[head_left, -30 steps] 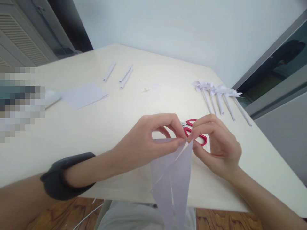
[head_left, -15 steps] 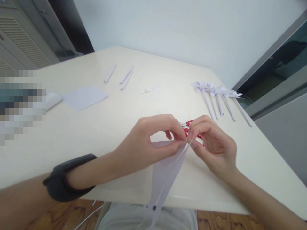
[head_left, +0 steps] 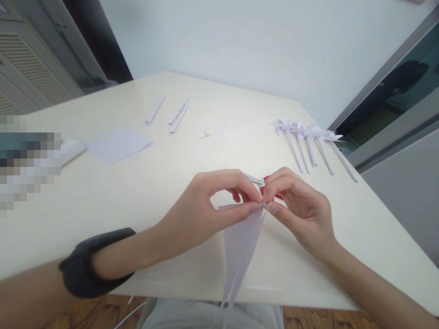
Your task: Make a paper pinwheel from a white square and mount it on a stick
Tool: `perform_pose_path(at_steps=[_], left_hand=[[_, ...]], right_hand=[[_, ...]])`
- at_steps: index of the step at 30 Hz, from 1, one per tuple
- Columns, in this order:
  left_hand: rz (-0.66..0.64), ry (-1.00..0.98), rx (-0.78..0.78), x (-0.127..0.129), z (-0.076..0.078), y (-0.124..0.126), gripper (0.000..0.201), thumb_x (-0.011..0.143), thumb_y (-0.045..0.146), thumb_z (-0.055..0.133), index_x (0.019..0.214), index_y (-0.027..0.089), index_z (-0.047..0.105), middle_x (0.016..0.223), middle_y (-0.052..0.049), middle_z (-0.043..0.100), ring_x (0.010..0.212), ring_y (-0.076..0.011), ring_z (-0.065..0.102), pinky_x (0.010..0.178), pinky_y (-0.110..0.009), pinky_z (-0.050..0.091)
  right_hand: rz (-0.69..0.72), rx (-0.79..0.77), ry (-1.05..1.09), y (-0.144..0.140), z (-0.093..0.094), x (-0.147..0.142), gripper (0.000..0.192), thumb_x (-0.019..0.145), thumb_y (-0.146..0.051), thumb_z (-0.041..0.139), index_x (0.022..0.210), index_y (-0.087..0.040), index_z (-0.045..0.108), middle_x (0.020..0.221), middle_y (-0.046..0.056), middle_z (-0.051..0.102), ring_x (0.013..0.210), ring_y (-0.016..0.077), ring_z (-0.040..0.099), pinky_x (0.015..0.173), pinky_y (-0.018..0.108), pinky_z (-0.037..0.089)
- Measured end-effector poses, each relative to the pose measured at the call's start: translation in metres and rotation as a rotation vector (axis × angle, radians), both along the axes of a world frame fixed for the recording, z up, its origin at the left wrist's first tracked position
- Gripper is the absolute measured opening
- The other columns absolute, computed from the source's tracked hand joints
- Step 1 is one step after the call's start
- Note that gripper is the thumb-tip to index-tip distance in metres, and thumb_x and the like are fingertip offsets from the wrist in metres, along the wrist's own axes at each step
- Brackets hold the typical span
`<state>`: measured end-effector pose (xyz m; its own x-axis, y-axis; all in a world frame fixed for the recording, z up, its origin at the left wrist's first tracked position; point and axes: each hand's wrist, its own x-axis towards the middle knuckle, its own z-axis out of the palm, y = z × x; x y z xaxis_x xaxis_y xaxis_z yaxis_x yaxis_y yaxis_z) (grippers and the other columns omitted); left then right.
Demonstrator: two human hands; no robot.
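Note:
Between my two hands hangs a thin white sheet of paper [head_left: 242, 237], its folded edges drooping past the table's front edge. My left hand [head_left: 219, 198], with a black band on the wrist, pinches its upper corner between thumb and index finger. My right hand [head_left: 298, 201] pinches the same corner from the other side, the fingertips of both hands nearly touching. Just behind the fingers lie scissors [head_left: 259, 181] with red handles, partly covered by my right hand.
Several paper pinwheels [head_left: 308, 132] on rolled sticks lie at the table's right. Rolled paper tubes [head_left: 178, 118] and a stack of white paper [head_left: 118, 145] are at the left. Small scraps [head_left: 206, 134] lie mid-table. A wall stands behind the white table [head_left: 113, 196].
My view has tilted slightly. Both hands keep their pinch on the paper's corner; the fingertips are closer together and the hanging sheet has swung a little.

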<state>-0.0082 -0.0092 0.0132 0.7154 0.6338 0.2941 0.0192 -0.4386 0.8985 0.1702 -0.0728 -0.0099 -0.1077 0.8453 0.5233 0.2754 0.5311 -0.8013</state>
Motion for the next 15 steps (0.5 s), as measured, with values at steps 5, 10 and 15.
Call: perform_pose_path(at_steps=[5,10,15], left_hand=[[-0.007,0.006,0.052,-0.001,-0.003,-0.001,0.006,0.081,0.012,0.061,0.077,0.015,0.065,0.080,0.000,0.066,0.077,-0.0101,0.059,0.074,-0.021,0.048],[0.001,-0.044,0.100,0.000,-0.009,-0.002,0.006,0.082,0.011,0.060,0.081,0.015,0.064,0.083,0.001,0.065,0.079,-0.0096,0.059,0.075,-0.021,0.048],[0.011,-0.026,0.110,-0.001,-0.011,-0.001,0.006,0.083,0.013,0.059,0.082,0.016,0.064,0.084,0.001,0.065,0.080,-0.0092,0.059,0.077,-0.021,0.047]], right_hand=[[0.004,0.000,0.020,0.000,-0.002,0.000,0.007,0.082,-0.013,0.062,0.086,-0.019,0.064,0.083,0.004,0.057,0.081,0.0176,0.053,0.073,0.034,0.043],[-0.009,0.021,0.039,-0.001,-0.004,0.000,0.008,0.081,-0.010,0.062,0.084,-0.017,0.064,0.081,0.004,0.058,0.082,0.0176,0.052,0.074,0.034,0.042],[-0.012,0.022,0.049,0.000,-0.005,-0.001,0.006,0.082,-0.011,0.063,0.083,-0.017,0.064,0.081,0.004,0.058,0.082,0.0175,0.052,0.074,0.034,0.042]])
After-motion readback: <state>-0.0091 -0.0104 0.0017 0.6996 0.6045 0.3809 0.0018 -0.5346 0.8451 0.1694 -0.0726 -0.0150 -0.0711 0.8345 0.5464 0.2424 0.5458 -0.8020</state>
